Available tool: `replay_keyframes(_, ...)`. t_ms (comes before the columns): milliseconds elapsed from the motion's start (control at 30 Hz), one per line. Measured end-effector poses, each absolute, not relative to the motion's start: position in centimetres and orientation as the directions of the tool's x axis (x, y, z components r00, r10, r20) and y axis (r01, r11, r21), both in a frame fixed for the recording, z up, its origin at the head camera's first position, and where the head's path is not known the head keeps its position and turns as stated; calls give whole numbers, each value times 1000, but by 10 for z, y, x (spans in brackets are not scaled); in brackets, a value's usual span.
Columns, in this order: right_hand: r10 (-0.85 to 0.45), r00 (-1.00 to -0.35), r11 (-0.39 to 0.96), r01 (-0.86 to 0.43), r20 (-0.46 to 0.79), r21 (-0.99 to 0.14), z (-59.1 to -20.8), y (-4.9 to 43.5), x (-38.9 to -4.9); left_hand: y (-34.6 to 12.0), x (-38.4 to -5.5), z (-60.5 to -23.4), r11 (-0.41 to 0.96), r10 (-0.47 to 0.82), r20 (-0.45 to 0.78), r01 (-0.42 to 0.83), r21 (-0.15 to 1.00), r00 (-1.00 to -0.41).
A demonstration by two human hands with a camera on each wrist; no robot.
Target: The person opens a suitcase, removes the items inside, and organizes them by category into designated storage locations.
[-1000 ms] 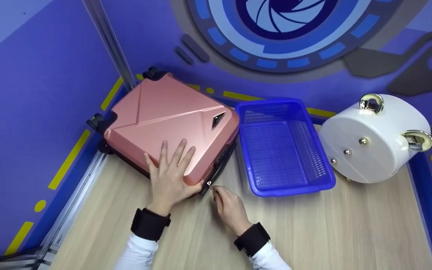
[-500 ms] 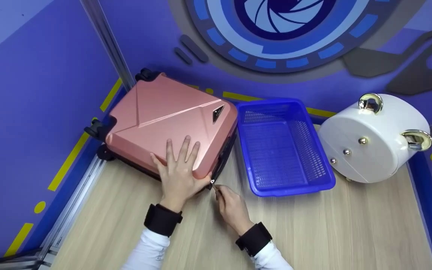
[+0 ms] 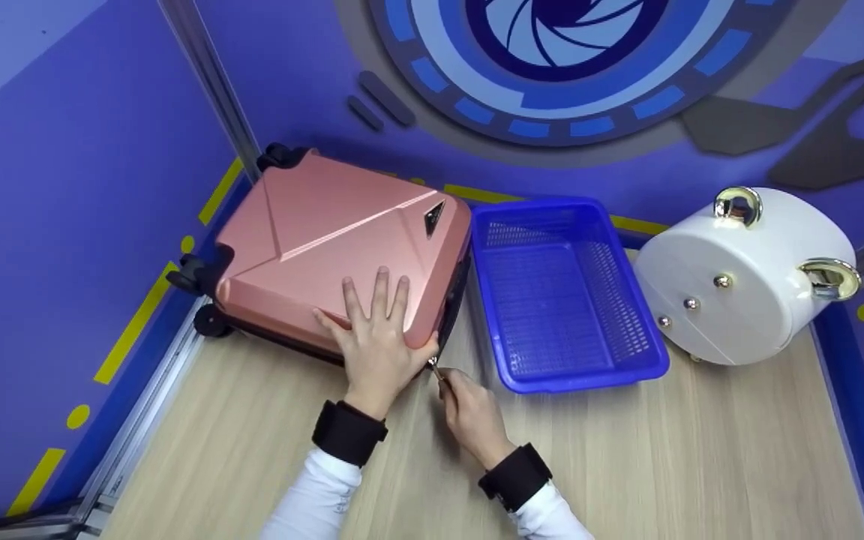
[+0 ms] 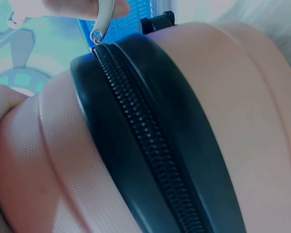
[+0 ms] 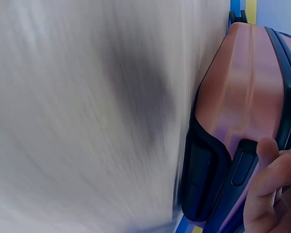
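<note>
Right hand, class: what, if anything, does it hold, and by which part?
The right hand pinches the metal zipper pull at the corner of the pink suitcase, by the tab's free end. The left hand only rests flat on the shell.

- pink suitcase (image 3: pixel 327 247): hard-shell, rose-pink, glossy, angular ridges across the lid, small dark triangular badge near its far right corner. Lies flat on the wooden floor at far left, tucked into the corner by the purple wall, turned a bit askew. Black wheels stick out on the left and far sides. Lid down, shells together.
- zipper (image 4: pixel 145 141): black toothed band running round the seam between the two pink shells, closed along the visible stretch.
- zipper pull (image 3: pixel 434 366): small silver metal tab at the suitcase's near right corner, sticking out from the seam.
</note>
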State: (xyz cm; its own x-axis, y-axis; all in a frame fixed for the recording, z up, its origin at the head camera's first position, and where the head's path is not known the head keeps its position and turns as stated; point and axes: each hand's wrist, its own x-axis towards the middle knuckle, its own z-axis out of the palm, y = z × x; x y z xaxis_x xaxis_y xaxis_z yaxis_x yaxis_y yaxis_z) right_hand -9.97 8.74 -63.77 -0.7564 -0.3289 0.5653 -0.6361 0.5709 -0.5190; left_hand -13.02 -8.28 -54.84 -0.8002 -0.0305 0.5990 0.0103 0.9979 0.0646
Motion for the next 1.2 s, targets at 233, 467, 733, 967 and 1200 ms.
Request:
replay_keyframes(233,-351,-743,574,-651,570,-496,-636,90,-97,-75,-131,-548,999,-49,589,-31,40,-806)
replay_keyframes(467,-365,-718,565,-677,592,-472,-635,86,-91,-75,-131,-548,999,-39,580,-30,25,-814)
replay_keyframes(733,-428,-678,507,-728,598,-462,-637,76,-82,-75,-131,-545,1000,-27,541,-24,13,-840)
replay_keyframes(967,-460,-672,500,-736,581,-456,-638,74,-86,-76,-131,-546,999,-37,530,-28,26,-847)
replay_keyframes(1200,-470,-673,469,-739,571,-484,-630,84,-95,-87,-124,-550,935,-11,580,196,294,-815)
